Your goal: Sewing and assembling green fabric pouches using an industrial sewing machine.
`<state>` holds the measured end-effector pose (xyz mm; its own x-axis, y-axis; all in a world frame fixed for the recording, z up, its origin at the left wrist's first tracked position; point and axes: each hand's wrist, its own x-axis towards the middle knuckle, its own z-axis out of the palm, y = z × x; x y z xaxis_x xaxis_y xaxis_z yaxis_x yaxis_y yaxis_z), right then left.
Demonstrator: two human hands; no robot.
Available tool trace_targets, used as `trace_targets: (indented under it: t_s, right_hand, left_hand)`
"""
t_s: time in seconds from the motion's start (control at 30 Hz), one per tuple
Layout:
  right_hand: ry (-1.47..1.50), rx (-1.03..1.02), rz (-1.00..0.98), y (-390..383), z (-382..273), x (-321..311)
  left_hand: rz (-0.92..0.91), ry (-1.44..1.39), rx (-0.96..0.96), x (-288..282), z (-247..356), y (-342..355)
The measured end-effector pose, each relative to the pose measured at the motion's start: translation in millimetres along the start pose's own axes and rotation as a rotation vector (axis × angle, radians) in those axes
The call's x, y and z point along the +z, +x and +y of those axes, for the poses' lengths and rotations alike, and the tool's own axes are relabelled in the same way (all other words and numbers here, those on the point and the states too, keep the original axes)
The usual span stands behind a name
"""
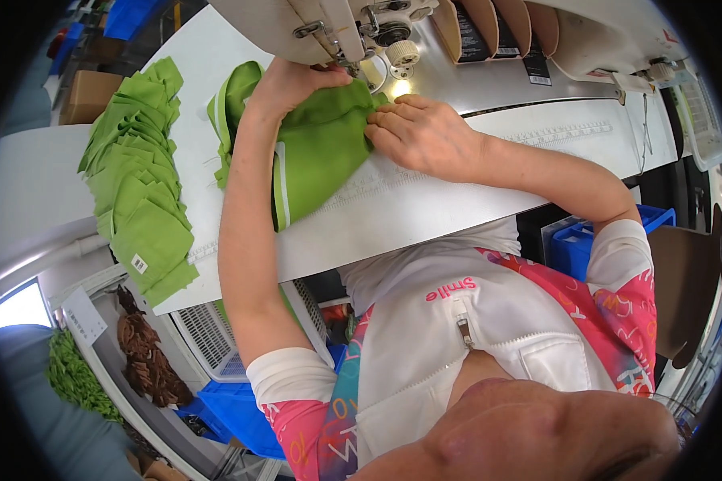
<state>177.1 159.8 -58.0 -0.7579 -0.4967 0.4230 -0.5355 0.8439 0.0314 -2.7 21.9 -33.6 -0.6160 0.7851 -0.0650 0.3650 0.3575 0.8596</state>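
Note:
A green fabric piece (321,148) with a white stripe lies on the sewing table, its far edge under the head of a sewing machine (353,32). Close beside the needle area, my left hand (293,86) is closed on the fabric, thumb and fingers at its upper edge. Curled fingers of my right hand (425,136) grip the right edge of the same piece; the fingertips are partly hidden. Left of my left forearm, a bunched part of the green cloth (229,104) shows pale edging. Farther left lies a long stack of green fabric pieces (140,176).
Printed ruler scales run along the white tabletop (449,208). Cardboard holders (489,28) with black labels stand behind on the machine bed. Below the table are a white basket (212,337) and a blue bin (573,248). Brown cloth strips (148,353) hang at lower left.

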Motion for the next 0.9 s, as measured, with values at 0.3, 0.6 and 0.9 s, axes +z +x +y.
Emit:
trace_targets:
  t_s: [0.3, 0.6, 0.9]
  right_hand:
    - [-0.019, 0.003, 0.216, 4.0, 6.3, 10.4]
    - [0.006, 0.055, 0.086, 2.7, 4.4, 6.9]
    - [-0.014, 0.023, 0.217, 2.4, 4.1, 12.2]
  left_hand:
    - [-0.019, 0.093, 0.049, -5.8, -6.6, 9.1]
    - [-0.012, 0.073, 0.078, -9.9, -18.7, 13.6]
    - [0.051, 0.117, 0.134, -6.6, -17.4, 11.3]
